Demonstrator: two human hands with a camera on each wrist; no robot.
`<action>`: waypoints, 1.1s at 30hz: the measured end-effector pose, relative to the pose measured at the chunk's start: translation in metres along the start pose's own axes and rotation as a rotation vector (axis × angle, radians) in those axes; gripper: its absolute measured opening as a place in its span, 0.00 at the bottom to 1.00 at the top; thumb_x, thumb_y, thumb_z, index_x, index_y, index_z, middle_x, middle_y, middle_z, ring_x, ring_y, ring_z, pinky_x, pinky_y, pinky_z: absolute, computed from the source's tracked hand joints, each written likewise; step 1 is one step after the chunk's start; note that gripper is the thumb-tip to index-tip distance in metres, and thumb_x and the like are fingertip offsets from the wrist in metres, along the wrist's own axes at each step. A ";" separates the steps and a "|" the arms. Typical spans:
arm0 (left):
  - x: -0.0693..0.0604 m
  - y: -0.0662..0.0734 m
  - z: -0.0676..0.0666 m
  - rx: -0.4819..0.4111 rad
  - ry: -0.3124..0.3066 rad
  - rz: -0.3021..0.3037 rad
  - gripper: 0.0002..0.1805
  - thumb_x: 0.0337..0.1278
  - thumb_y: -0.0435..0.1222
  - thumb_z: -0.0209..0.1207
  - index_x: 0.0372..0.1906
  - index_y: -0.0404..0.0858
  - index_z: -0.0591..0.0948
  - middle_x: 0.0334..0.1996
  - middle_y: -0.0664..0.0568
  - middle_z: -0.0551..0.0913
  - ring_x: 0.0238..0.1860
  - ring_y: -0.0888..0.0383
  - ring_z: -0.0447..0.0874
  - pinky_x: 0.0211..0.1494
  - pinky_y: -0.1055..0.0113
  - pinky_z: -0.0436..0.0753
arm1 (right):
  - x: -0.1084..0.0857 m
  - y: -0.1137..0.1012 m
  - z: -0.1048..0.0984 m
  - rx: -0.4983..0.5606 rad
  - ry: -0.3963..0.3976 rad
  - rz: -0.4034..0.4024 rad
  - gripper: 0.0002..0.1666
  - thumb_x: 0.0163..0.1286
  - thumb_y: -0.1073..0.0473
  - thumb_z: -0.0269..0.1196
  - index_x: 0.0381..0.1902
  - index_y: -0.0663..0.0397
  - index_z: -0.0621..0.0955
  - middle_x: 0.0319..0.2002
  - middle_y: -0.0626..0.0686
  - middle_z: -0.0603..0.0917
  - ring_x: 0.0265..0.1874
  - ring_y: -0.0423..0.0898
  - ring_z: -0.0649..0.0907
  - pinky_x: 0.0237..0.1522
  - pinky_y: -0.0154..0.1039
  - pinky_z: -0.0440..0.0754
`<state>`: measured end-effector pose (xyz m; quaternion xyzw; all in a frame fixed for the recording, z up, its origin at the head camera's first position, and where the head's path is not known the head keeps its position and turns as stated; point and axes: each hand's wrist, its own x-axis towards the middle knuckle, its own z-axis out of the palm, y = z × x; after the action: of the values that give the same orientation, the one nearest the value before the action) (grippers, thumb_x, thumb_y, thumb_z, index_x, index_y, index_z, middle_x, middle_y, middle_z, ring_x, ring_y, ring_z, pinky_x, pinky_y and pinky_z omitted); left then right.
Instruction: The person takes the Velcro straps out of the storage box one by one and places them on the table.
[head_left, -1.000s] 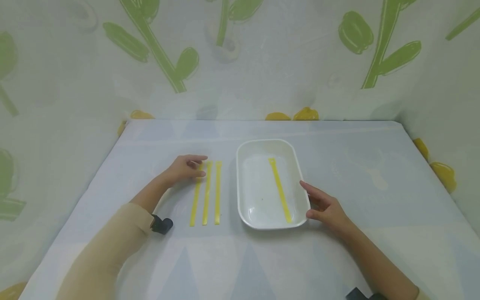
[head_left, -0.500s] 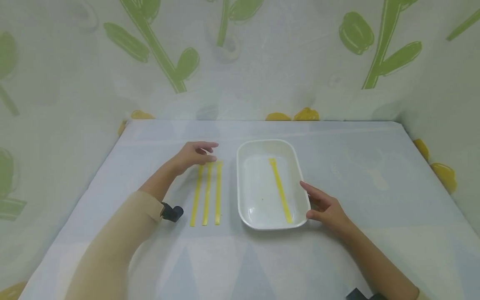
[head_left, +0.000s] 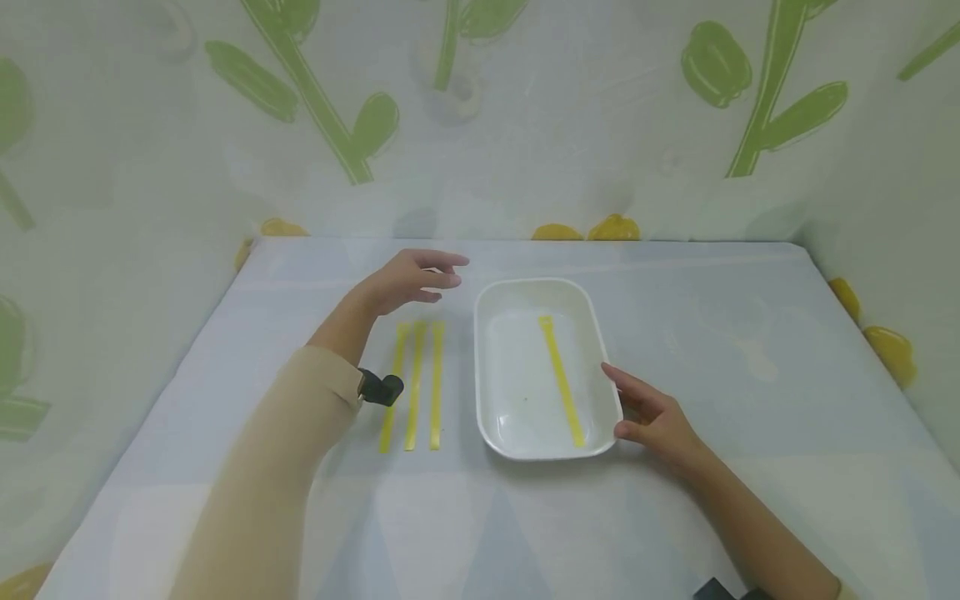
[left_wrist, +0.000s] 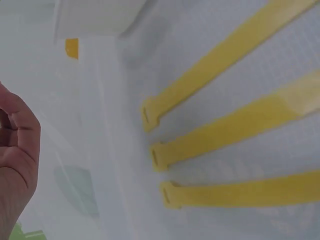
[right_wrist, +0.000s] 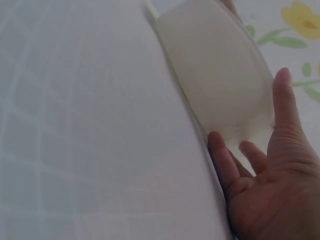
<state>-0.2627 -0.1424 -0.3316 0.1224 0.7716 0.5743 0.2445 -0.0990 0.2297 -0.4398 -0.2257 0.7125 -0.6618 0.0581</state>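
Observation:
My left hand [head_left: 408, 279] hovers above the far ends of three yellow cable straps [head_left: 437, 387], its fingers relaxed with nothing held. These flat straps lie side by side on the table; the forearm camera partly covers the leftmost. In the left wrist view each strap [left_wrist: 215, 137] shows a slotted head, and the left hand [left_wrist: 17, 150] appears at the edge. Another yellow cable strap [head_left: 562, 383] lies slanted inside a white plastic basin [head_left: 502, 358]. My right hand [head_left: 660, 421] touches the basin's right side. In the right wrist view its fingers meet the outer wall [right_wrist: 220, 70], thumb up near the rim.
Patterned cloth covers the table [head_left: 750, 400]. A wall sheet [head_left: 525, 142] with green leaf prints rises behind the far edge. The basin stands just right of the strap row, with a narrow gap between.
My left hand has moved up and to the right, from beside the straps to beyond their far ends. The right hand, basin and straps have stayed put.

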 end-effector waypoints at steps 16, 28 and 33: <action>0.026 0.035 0.028 -0.030 -0.139 -0.009 0.26 0.59 0.35 0.61 0.63 0.40 0.73 0.65 0.53 0.70 0.67 0.57 0.65 0.64 0.58 0.72 | 0.000 0.000 0.001 -0.002 0.005 0.016 0.41 0.59 0.64 0.68 0.69 0.60 0.64 0.64 0.34 0.70 0.57 0.32 0.75 0.50 0.28 0.77; 0.050 0.045 0.073 -0.012 -0.156 -0.142 0.24 0.56 0.34 0.63 0.59 0.34 0.76 0.57 0.47 0.77 0.60 0.51 0.74 0.61 0.59 0.75 | 0.000 0.000 0.000 -0.035 0.013 0.012 0.41 0.59 0.64 0.68 0.69 0.55 0.65 0.65 0.35 0.69 0.57 0.30 0.74 0.49 0.27 0.77; 0.059 0.037 0.090 0.014 -0.099 -0.299 0.22 0.54 0.34 0.65 0.54 0.33 0.79 0.49 0.46 0.82 0.46 0.54 0.79 0.48 0.68 0.81 | 0.001 0.000 0.001 -0.059 0.017 0.017 0.42 0.58 0.65 0.68 0.69 0.54 0.65 0.65 0.36 0.69 0.56 0.30 0.75 0.50 0.27 0.77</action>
<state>-0.2694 -0.0290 -0.3302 0.0360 0.7720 0.5195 0.3644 -0.1001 0.2284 -0.4398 -0.2157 0.7340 -0.6419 0.0510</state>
